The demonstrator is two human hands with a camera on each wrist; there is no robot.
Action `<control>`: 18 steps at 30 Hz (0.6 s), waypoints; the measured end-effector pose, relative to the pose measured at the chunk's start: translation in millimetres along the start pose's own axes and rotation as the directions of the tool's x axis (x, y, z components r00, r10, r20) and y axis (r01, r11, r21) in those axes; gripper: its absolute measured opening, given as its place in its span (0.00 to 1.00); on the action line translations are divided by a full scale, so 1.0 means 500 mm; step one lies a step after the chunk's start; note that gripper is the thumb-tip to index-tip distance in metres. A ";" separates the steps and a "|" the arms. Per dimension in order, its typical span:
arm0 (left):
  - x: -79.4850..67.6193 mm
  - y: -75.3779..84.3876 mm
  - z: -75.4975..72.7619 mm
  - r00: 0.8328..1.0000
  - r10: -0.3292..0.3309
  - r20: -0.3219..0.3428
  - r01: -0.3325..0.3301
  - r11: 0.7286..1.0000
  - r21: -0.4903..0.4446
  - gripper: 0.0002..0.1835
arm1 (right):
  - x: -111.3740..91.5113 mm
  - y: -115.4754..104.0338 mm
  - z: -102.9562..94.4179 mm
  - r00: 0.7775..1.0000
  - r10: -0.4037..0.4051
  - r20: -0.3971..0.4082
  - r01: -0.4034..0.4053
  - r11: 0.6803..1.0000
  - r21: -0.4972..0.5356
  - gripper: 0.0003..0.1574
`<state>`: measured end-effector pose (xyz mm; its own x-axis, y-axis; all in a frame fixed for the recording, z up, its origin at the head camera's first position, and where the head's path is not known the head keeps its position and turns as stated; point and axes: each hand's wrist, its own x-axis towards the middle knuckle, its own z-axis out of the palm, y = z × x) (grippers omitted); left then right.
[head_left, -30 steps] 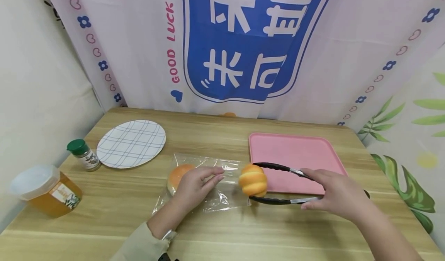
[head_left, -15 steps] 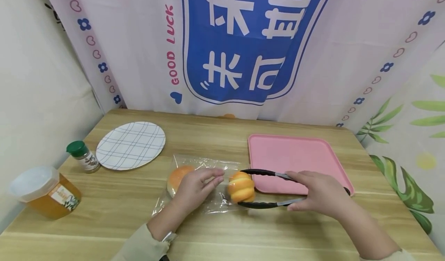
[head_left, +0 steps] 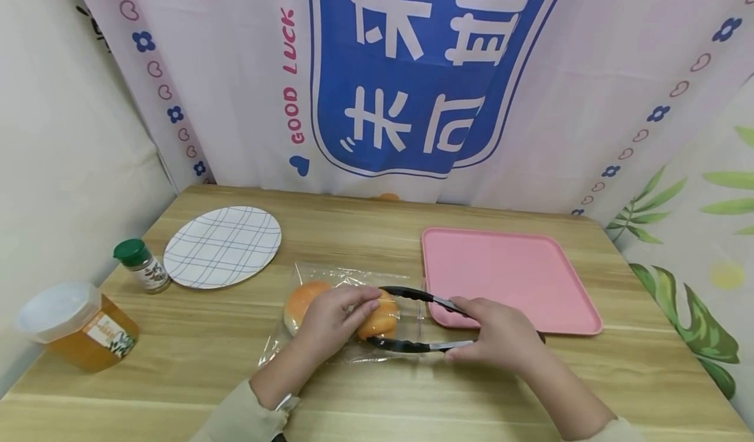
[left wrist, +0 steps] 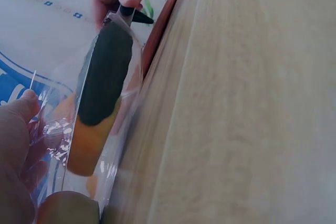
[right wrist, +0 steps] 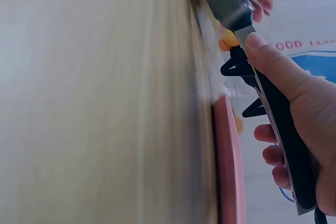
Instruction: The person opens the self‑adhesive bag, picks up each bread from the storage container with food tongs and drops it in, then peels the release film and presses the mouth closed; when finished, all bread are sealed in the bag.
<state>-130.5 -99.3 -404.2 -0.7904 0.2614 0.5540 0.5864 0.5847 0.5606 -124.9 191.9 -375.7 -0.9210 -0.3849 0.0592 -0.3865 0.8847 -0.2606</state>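
Observation:
My right hand [head_left: 501, 334] grips a pair of tongs [head_left: 436, 347] with black scalloped tips. Between those tips sits a ridged, pumpkin-like orange bun [head_left: 379, 317], now inside the clear plastic bag [head_left: 359, 275]. With fingertips and thumb, my left hand [head_left: 330, 317] pinches the bag's film over its mouth side, partly covering the bun. A round, smooth-topped bun [head_left: 306, 298] lies deeper in the bag, to the left, half behind the left hand. In the left wrist view, one black tong tip [left wrist: 107, 72] shows through the film against the orange bun [left wrist: 86, 148].
Right of the bag lies a pink tray [head_left: 506, 278], close by the right hand. At the back left is a white checked plate [head_left: 224, 245], with a green-capped shaker [head_left: 141, 265] beside it. A jar of amber liquid [head_left: 82, 324] stands at the left edge.
The right hand and tongs have moved left, carrying the ridged bun from beside the bag's mouth into the bag. The left hand has stayed in place.

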 end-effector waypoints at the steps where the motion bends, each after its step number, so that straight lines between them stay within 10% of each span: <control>1: 0.000 0.000 0.000 1.000 0.003 -0.003 -0.003 1.000 -0.003 0.08 | 0.002 -0.005 0.004 1.000 0.006 -0.003 -0.006 1.000 0.008 0.54; 18: 0.002 -0.003 0.005 0.997 -0.047 0.054 0.048 0.998 -0.027 0.07 | 0.013 -0.041 0.044 0.999 0.034 -0.027 -0.034 0.999 0.008 0.59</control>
<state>-132.5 -97.8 -406.0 -0.8254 0.2748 0.4931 0.5520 0.5760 0.6030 -122.0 165.2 -391.2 -0.9346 -0.3474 0.0768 -0.3549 0.8950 -0.2702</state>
